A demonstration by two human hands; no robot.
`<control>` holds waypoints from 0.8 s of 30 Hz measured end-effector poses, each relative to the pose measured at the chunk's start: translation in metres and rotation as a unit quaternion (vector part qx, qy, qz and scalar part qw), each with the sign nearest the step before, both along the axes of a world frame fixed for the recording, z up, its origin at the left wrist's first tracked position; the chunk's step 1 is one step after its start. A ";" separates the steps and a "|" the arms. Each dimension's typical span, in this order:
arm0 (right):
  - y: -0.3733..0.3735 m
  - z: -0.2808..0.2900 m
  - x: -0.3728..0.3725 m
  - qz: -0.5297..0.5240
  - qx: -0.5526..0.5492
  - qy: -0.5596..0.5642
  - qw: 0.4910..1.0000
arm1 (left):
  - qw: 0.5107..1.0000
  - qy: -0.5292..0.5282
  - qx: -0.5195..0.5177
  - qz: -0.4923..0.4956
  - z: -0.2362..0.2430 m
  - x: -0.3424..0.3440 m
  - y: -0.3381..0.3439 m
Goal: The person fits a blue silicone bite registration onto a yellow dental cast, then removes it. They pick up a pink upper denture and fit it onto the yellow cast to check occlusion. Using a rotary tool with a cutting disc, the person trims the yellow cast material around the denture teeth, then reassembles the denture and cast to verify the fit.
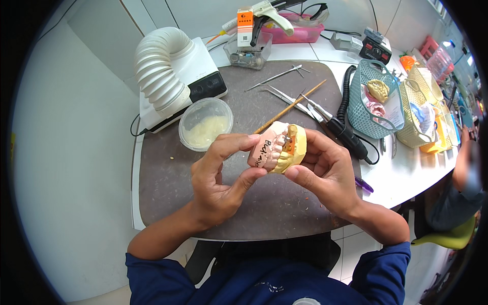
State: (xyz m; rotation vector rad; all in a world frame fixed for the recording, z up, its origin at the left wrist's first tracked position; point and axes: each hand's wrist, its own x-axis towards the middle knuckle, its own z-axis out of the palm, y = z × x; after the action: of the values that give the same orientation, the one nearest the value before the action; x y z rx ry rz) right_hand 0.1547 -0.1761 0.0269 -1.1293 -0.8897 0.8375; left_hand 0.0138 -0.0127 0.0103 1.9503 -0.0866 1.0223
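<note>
A pink dental cast [261,152] and a yellow dental cast [299,147] are held up together over the brown work mat, their teeth meeting. My left hand [219,175] grips the pink cast between thumb and fingers; dark handwriting runs along its side. Around the yellow cast, my right hand [328,170] is closed, thumb at its lower edge and fingers behind. A small metal piece and an orange patch show among the teeth of the yellow cast. Behind the casts lie a thin wooden stick [292,108] and metal tweezers [290,96].
A black handpiece [348,136] with a coiled cord lies right of the casts. At left stand a round plastic tub [206,124] and a white hose unit [162,71]. Baskets [373,99] with casts line the right. Another person's arm [461,165] shows at the far right.
</note>
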 end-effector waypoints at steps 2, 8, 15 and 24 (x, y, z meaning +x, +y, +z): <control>0.000 0.000 0.000 -0.003 0.003 0.005 1.000 | 1.000 -0.001 0.003 -0.004 0.000 0.000 0.001; 0.000 0.000 0.000 -0.007 -0.003 0.017 1.000 | 1.000 0.007 0.014 -0.006 0.001 -0.001 0.002; 0.001 -0.002 0.000 -0.016 0.003 0.026 1.000 | 0.999 0.047 0.018 0.015 0.006 -0.005 -0.001; 0.001 -0.004 -0.004 -0.019 0.003 0.035 0.999 | 0.998 0.063 -0.002 0.019 0.002 -0.003 -0.008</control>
State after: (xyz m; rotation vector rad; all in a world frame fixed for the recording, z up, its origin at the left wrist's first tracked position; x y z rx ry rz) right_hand 0.1505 -0.1747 0.0230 -1.1032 -0.8101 0.8374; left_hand 0.0105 -0.0207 0.0126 2.0152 0.0230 0.9197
